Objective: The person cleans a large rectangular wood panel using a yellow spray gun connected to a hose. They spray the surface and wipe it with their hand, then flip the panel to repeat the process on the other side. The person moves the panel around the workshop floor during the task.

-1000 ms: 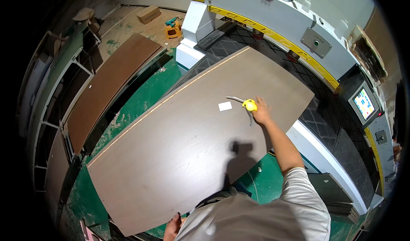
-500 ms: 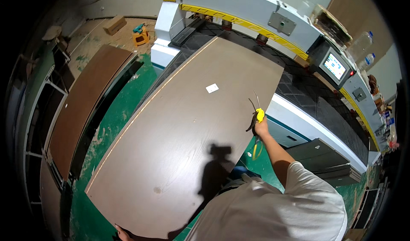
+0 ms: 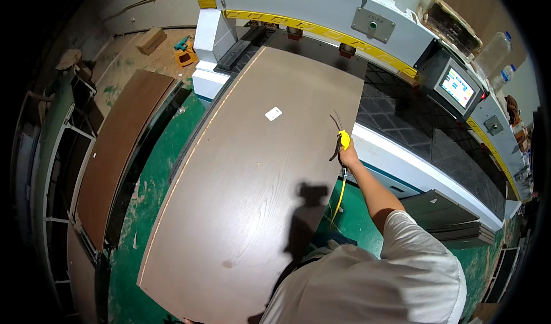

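Observation:
A large brown wood-grain panel point(image 3: 229, 169) lies tilted across the view, its far end on the dark bed of a machine point(image 3: 419, 109) and its near end toward me. A small white label point(image 3: 274, 114) sits on its face. My right hand point(image 3: 348, 154) is closed around a yellow and black air blow gun point(image 3: 344, 140) above the panel's right edge. The gun's thin nozzle points up and away, and a yellow hose point(image 3: 341, 198) hangs below it. At the panel's near edge, only a bit of my left hand point(image 3: 188, 321) shows; the rest is out of view.
A white machine gantry point(image 3: 321, 8) with a yellow strip spans the far side, carrying a lit control screen point(image 3: 457, 87) and plastic bottles. Brown boards point(image 3: 120, 152) lean on a metal rack at left. Dark panels point(image 3: 445, 218) are stacked at right on the green floor point(image 3: 172, 134).
The panel's near end has swung to the right, lining it up more with the machine. My left hand has moved right with that edge. The blow gun stays in my right hand.

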